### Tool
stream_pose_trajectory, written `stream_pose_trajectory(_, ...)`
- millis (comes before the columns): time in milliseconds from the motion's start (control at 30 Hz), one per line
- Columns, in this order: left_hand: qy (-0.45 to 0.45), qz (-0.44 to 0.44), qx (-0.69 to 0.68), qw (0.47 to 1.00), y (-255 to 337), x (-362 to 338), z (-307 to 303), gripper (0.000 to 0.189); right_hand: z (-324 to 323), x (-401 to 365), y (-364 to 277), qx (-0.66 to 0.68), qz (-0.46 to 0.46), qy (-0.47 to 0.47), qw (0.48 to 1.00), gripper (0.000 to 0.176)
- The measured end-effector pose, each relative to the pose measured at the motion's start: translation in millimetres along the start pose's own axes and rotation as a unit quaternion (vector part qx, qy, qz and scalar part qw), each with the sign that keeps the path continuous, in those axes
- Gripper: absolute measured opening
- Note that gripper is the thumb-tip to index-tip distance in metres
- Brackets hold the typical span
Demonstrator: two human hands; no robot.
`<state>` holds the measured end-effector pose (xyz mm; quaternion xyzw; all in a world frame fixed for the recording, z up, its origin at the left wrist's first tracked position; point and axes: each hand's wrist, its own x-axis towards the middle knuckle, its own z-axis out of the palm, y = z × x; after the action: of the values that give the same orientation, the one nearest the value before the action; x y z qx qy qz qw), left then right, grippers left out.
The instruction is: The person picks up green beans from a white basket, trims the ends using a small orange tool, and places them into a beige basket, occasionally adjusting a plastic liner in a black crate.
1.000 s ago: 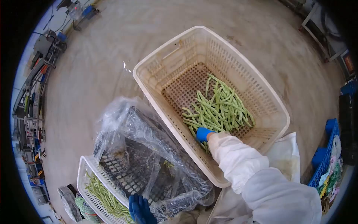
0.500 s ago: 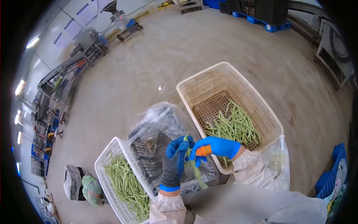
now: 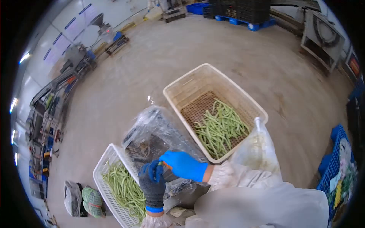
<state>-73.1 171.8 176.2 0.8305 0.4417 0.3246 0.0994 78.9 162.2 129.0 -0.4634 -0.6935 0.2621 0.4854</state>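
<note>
My left hand (image 3: 153, 184), in a grey glove with blue fingertips, is closed above the plastic-covered dark crate (image 3: 152, 140). A small green bit shows by its fingertips, too small to name. My right hand (image 3: 184, 165), in a blue glove, touches the left fingertips and is closed on an orange thing (image 3: 166, 165), mostly hidden by its fingers. Green beans (image 3: 222, 129) lie in the beige crate (image 3: 243, 93) beyond my right hand. More green beans (image 3: 123, 188) fill the white crate (image 3: 99, 178) left of my left hand.
A black crate with a bag (image 3: 73, 197) and a green net bundle (image 3: 92, 201) stand at the lower left. At the right are a blue crate (image 3: 331, 167) and a metal frame (image 3: 323, 40). Machinery lines the left wall; black crates (image 3: 253, 10) are stacked on a blue pallet.
Both hands have moved left and down, and my right hand has turned over toward the left fingertips. The long bean between them no longer shows. The view has shifted, moving the crates left.
</note>
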Motion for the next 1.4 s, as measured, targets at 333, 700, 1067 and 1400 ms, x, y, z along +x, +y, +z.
stream_pose_trajectory(333,0.184,-0.192,-0.435,0.860,36.5,68.5,0.4,0.031,49.3,-68.4,92.7,0.321,0.340,0.069,0.881,0.019)
stream_pose_trajectory(700,0.154,-0.213,-0.185,0.947,-152.0,-20.2,-154.7,0.040,57.3,-28.7,102.2,-0.214,0.005,-0.109,0.971,0.052)
stream_pose_trajectory(1067,-0.097,-0.402,-0.115,0.903,-400.3,-331.8,-93.5,0.030,90.6,-36.9,69.5,0.034,0.191,-0.272,0.942,0.030)
stream_pose_trajectory(1400,-0.124,-0.696,0.197,0.679,-429.1,-213.3,1.7,0.119,97.0,-28.6,65.4,0.030,0.305,-0.210,0.928,0.027)
